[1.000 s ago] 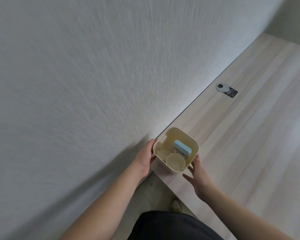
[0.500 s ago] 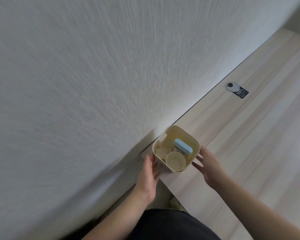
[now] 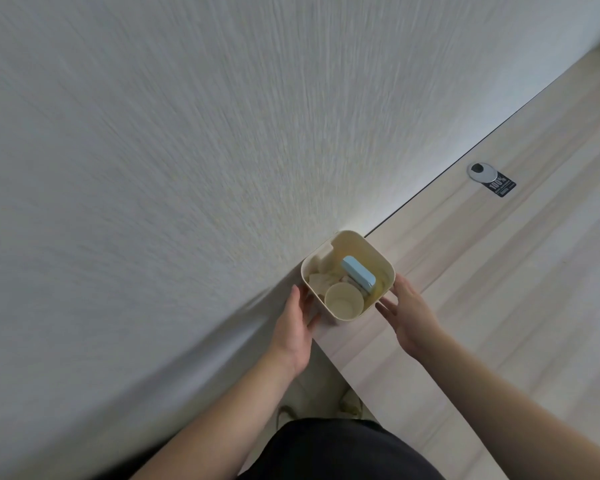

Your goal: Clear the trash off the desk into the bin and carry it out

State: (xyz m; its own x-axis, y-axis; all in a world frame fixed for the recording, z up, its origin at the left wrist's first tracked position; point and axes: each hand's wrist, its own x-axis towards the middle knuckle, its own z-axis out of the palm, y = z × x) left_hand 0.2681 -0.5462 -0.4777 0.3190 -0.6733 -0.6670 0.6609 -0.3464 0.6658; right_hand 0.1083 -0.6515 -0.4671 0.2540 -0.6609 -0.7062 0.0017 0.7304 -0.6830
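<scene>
A small cream bin [image 3: 389, 269] stands at the desk's [image 3: 499, 306] near left corner, close against the wall. Inside it lie a paper cup [image 3: 343, 301], a light blue box [image 3: 358, 274] and crumpled paper [image 3: 321, 281]. My left hand [image 3: 293, 323] lies against the bin's left side, fingers fairly straight, thumb at its near corner. My right hand [image 3: 409, 317] touches the bin's right side with straight fingers. Whether the bin is lifted off the desk I cannot tell.
A textured white wall [image 3: 153, 168] fills the left and runs along the desk's back edge. A round cable grommet [image 3: 478, 169] and a black sticker [image 3: 502, 187] sit farther along the desk. Below the desk's end, floor and shoes [image 3: 350, 405] show.
My left hand slid from the bin's far left side to its near left corner. My right hand moved up along the bin's right side. The view shifted.
</scene>
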